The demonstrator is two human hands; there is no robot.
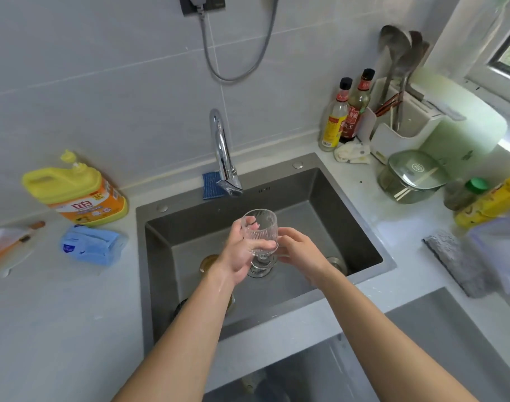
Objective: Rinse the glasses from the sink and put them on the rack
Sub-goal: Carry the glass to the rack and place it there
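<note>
I have the ribbed glass (261, 227) upright above the sink (320, 204), in front of the faucet (223, 149) and lower than its spout. My left hand (239, 253) grasps the bowl from the left side, and its fingertips show through the wall of the glass. My right hand (300, 253) is curled around the lower part of the bowl, near the stem, from the right side. So the glass sits between the two hands and both of them grip it; neither one is released.

I see no stream of water from the spout. For a good rinse, I think the glass must go under the spout with the mouth tilted toward it. One hand should take the stem firmly, because wet ribbed glass can slip. Then I would turn it slowly so the water reaches all the inside, and pour out over the basin.

An amber glass (207, 261) lies on the sink floor just under my left wrist, so I should not lower the stem onto it. I cannot find the rack in this view
</note>
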